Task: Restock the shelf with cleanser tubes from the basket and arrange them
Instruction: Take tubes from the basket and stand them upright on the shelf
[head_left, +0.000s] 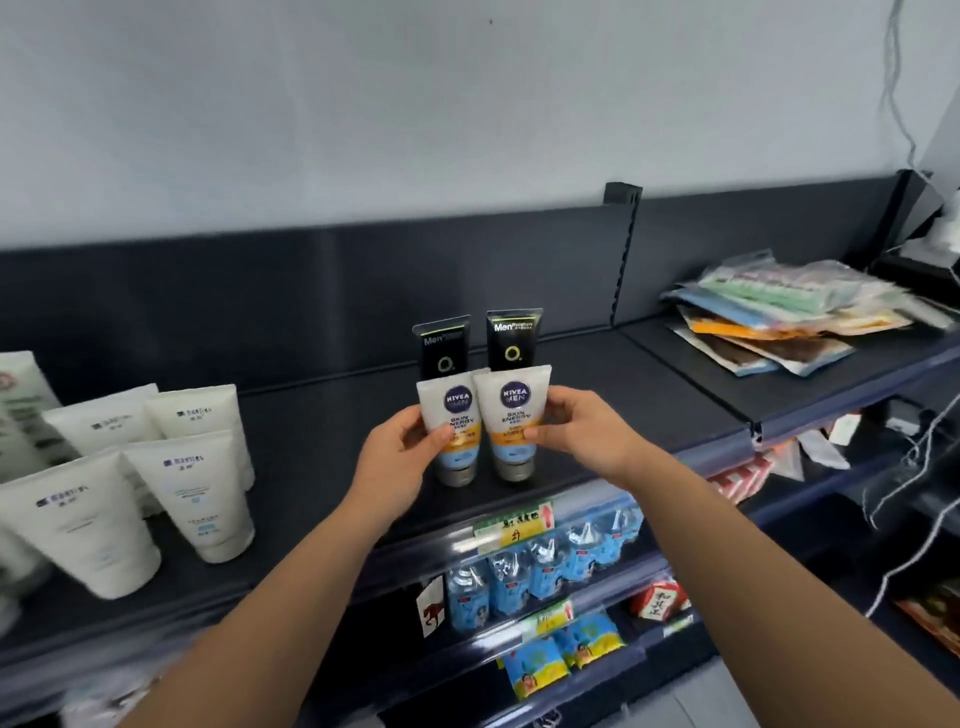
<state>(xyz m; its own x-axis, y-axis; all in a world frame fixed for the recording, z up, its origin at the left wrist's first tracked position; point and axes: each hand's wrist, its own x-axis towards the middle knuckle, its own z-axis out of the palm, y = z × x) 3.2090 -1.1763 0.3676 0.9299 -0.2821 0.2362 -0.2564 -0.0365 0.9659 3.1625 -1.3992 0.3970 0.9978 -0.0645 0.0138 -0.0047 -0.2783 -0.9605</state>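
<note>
The left hand (400, 457) grips the left white tube (451, 410), its fingers (440, 435) curled round the tube's left edge with the thumb across the label; the right hand (582, 431) grips the right white tube (514, 410) likewise, its fingers (556, 402) clamped on the right edge; the two tubes stand upright, cap down, side by side and touching, between the two sets of fingers; their grey caps are at the dark shelf (597, 384), though whether they rest on it I cannot tell; just behind the fingers two black tubes (513, 340) stand upright, one behind each white tube; well left of the left fingers a group of cream tubes (192, 493) stands cap down; far right of the right fingers lies a loose pile of flat packets (769, 312); below the fingers a price strip (514, 525) runs along the shelf's front edge, with a row of blue pouches (545, 561) beneath it.
</note>
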